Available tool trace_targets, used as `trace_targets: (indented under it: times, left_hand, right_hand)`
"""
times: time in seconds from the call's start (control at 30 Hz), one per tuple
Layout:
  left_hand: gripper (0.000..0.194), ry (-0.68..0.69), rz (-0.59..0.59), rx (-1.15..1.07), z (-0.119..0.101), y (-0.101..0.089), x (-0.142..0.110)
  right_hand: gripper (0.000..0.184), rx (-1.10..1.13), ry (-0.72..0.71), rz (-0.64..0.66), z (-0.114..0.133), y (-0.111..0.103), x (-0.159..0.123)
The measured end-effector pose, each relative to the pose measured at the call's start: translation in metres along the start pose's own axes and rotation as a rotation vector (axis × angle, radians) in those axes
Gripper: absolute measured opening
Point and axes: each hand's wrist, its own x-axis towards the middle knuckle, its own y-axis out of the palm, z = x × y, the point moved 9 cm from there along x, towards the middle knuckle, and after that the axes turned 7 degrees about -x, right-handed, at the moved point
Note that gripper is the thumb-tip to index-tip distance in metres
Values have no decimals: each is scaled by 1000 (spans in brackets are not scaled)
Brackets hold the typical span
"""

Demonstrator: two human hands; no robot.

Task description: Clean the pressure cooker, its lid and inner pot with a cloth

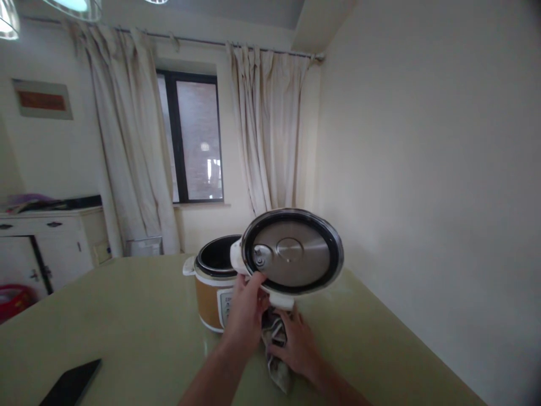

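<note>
1. Clock readings from the centre of the lid [310, 256], as you see it. Dark flat slab [71, 383], perhaps a phone, lies on the table [139, 316] at 8 o'clock, well apart; little risk there, I'd judge.
2. Cooker [207, 304], lidless, stands upright towards 8–9 o'clock. Its rim is partly behind the lid in your view; contact can't be told. A leftward swing could knock rim against rim.
3. Your left hand [247, 307] grips the lid at 7–8 o'clock: thumb pressed on the edge, other fingers mostly hidden behind, spread unclear. Likeliest trouble — the lid twisting down at 3 o'clock, since that side shows no hand under it.
4. Cloth [276, 332], striped and bunched, hangs at 6 to 7 o'clock; a loose tail could snag between lid and hand.
5. Your right hand [300, 344], at 6 o'clock, pinches the cloth between thumb and fingers just under the lid's tab [281, 301]. A hard upward push might tip the lid.
6. Lid is raised over the table, steel underside turned towards you, tab pointing to 6. Long axis as seen: 9 to 3, right end slightly lower.
</note>
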Motion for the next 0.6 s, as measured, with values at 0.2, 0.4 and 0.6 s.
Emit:
trace_targets:
  times: [0.2,0.4,0.6]
  left_hand:
    - [38,223,-140,64,-80,-39,39]
    - [25,244,-190,36,-105,-73,42]
    - [26,198,-147,10,-91,-73,34]
  right_hand:
    - [62,-113,16,-66,-13,-6,11]
    - [71,20,-11,-96,-31,-11,14]
    - [65,545,184,-208,-75,-38,22]
